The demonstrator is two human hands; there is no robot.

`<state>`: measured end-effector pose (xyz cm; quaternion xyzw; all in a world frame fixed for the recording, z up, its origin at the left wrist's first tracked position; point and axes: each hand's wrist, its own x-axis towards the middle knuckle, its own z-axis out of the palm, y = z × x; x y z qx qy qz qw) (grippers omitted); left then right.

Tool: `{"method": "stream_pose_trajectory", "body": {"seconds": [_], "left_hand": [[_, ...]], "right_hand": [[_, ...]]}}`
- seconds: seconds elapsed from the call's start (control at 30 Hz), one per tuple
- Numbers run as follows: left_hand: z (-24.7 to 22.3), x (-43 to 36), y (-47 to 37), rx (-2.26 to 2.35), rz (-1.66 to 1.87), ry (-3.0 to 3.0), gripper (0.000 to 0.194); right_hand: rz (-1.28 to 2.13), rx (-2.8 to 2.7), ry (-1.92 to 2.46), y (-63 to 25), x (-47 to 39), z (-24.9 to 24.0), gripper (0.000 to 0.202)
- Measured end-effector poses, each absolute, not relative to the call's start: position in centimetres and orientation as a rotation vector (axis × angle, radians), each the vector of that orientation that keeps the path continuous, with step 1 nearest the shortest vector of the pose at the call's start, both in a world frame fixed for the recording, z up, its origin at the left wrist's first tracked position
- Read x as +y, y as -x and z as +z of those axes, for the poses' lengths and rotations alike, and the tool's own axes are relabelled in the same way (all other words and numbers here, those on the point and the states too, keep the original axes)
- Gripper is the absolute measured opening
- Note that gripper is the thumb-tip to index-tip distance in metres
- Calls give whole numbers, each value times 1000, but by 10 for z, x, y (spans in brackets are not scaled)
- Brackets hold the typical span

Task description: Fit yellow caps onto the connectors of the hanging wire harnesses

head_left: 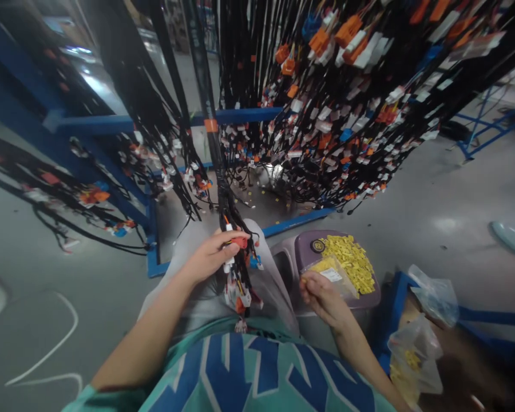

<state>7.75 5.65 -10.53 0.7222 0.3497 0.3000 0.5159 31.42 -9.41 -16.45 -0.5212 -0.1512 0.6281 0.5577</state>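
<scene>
My left hand (210,254) pinches a red connector (240,242) at the end of a black wire harness (224,194) that hangs down over my lap. White, orange and blue connectors (239,300) dangle below and around it. My right hand (324,297) is beside a purple stool (302,246), its thumb and fingers pressed together. Whatever those fingertips hold, if anything, is too small to make out. On the stool top lie a heap of small yellow plastic pieces (352,260), a labelled clear bag (332,274) and a round black roll (317,246).
A blue metal rack (240,116) in front carries dense bundles of hanging harnesses (326,126). More cables (98,206) hang at the left. At the lower right, clear bags (414,355), one with yellow pieces inside, rest by a blue frame (397,309). Small yellow bits dot the floor under the rack.
</scene>
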Motion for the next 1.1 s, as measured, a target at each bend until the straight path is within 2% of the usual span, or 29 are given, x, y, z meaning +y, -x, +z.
{"method": "stream_pose_trajectory", "body": {"seconds": [0.17,0.33,0.53,1.1], "left_hand": [[-99,50,-72,817,702,-1835,37],[-96,48,-70,813,739,-1863,46],[-98,47,-71,822,806,-1810,57],[-107,46,-70,751,829,-1701,50]], "right_hand": [[1471,-664,1029,-269,-41,-119,24],[1527,-789,955,-242,-21,-95,23],[1587,-714,915,-231,-17,-91,26],[1523,-698,954,-224,-14,-84,24]]}}
